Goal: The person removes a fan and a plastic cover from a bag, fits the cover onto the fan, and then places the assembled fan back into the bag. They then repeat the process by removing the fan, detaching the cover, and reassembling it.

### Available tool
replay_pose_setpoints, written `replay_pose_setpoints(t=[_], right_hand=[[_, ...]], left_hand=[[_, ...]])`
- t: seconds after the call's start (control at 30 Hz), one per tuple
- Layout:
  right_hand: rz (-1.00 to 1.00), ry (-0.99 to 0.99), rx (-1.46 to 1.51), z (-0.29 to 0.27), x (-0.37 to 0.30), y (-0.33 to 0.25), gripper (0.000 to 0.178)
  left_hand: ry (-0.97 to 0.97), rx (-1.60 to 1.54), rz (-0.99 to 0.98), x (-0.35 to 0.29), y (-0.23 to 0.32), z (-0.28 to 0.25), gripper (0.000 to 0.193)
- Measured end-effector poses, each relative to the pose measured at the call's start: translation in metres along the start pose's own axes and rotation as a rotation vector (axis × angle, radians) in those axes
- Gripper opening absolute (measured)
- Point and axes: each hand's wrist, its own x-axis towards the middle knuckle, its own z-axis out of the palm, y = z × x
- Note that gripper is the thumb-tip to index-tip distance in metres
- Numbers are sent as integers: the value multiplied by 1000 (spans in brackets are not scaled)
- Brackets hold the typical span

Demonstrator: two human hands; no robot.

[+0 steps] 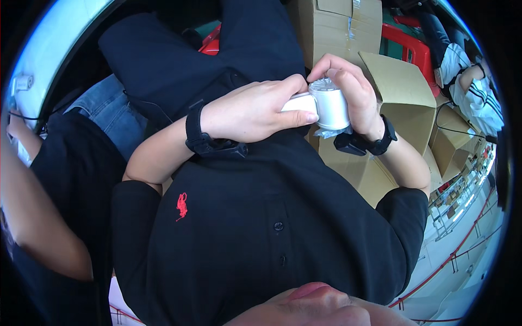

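Note:
In front of my body, my left hand (255,108) is closed around a white smooth-sided piece (300,103), thumb along its near side. The piece meets a white cylinder (331,108) at the cylinder's left side; whether the two are joined, I cannot tell. My right hand (356,95) curls over the top and right side of the cylinder, with its fingers bent and holding it. Crumpled clear plastic (333,132) hangs below the cylinder. Something clear and wrinkled also covers its top. The far sides of both white parts are hidden by my fingers.
An open cardboard box (399,81) stands beyond my right hand, with a closed carton (348,27) behind it. A red plastic chair (416,54) is at the far right. One person (60,163) sits close on my left; another (470,87) is farther right.

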Motion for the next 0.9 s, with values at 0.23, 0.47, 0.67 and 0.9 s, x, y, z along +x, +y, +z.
replay_pose_setpoints(t=[0.23,0.47,0.67,0.9], right_hand=[[-31,96,75,13,-7,20,31],[-29,74,72,1,5,32,31],[221,-21,143,-21,28,9,40],[68,144,7,-51,31,4,45]], left_hand=[[-64,65,-40,-3,3,-7,42],[-19,97,-52,5,-10,-4,41],[395,488,254,-2,-12,-6,43],[19,-702,5,-13,-15,-18,44]])
